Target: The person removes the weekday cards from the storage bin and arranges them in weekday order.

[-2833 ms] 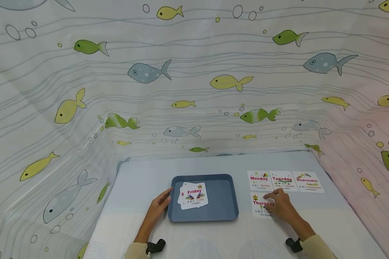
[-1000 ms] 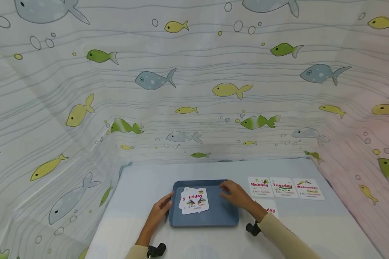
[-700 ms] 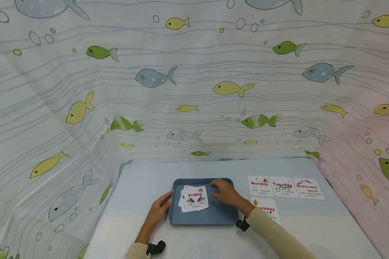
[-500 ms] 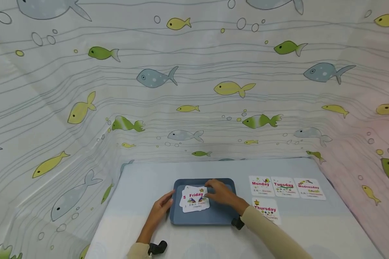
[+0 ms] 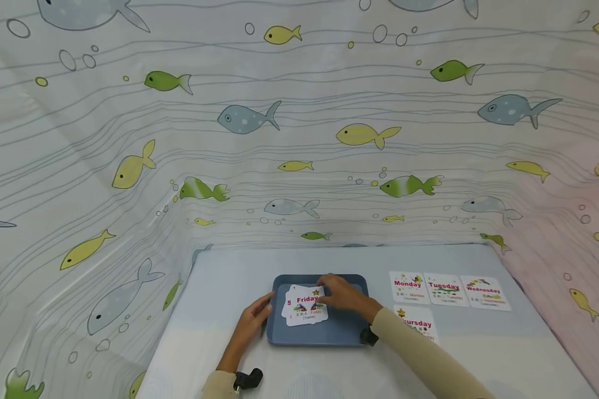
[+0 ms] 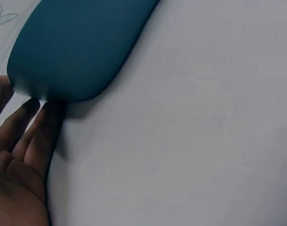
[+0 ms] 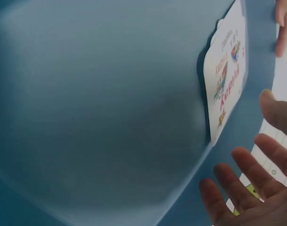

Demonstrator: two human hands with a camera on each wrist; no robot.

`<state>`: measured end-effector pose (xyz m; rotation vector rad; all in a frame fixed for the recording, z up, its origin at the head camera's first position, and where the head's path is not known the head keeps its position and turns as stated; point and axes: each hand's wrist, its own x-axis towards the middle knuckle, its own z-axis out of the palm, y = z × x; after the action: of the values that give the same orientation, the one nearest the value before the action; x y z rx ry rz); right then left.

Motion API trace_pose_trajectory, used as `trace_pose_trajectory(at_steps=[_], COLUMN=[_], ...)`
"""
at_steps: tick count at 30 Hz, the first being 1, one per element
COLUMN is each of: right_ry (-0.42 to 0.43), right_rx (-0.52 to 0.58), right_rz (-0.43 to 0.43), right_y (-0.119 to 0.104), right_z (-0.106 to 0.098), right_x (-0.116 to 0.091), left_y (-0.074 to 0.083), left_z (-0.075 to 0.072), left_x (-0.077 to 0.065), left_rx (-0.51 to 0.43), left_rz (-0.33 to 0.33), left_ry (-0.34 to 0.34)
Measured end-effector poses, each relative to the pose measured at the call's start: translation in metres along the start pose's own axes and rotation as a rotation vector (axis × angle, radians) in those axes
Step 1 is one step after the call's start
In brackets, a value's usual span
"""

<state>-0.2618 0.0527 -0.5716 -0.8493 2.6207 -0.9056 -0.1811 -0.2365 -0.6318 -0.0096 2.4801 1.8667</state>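
A stack of white cards lies on a blue-grey tray (image 5: 339,335), the Friday card (image 5: 306,317) on top. Another card (image 5: 287,309), showing a red S, peeks out on its left. My right hand (image 5: 340,292) is over the tray at the Friday card's upper right corner. In the right wrist view its thumb and fingers are spread, with a gap between them and the Friday card (image 7: 225,80). My left hand (image 5: 249,326) rests against the tray's left side; its fingertips touch the tray's outer wall (image 6: 77,61) in the left wrist view.
Right of the tray, the Monday (image 5: 408,296), Tuesday (image 5: 446,299) and Wednesday (image 5: 485,302) cards form a row. Below Monday lies the Thursday card (image 5: 416,316), partly hidden by my right sleeve (image 5: 414,346). A fish-patterned sheet (image 5: 299,138) stands behind the white table (image 5: 249,263).
My right hand has left the Thursday card on the table and moved left over the tray to the Friday card. The left hand has stayed at the tray's left side.
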Motion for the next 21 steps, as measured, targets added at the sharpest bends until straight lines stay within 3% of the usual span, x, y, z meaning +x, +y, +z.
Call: trace_pose_trajectory(at_steps=[6, 11, 21], right_ry=[-0.050, -0.107, -0.126], right_rx=[-0.008, -0.079, -0.316], right_rz=[-0.033, -0.042, -0.114], right_y=[0.002, 0.003, 0.010], right_z=[0.001, 0.005, 0.018], right_x=[0.003, 0.007, 0.011], left_y=[-0.001, -0.001, 0.001], left_z=[0.001, 0.001, 0.001], left_x=[0.001, 0.002, 0.001], left_rx=[-0.017, -0.025, 0.000], left_rz=[0.002, 0.000, -0.025], left_ry=[0.007, 0.013, 0.018])
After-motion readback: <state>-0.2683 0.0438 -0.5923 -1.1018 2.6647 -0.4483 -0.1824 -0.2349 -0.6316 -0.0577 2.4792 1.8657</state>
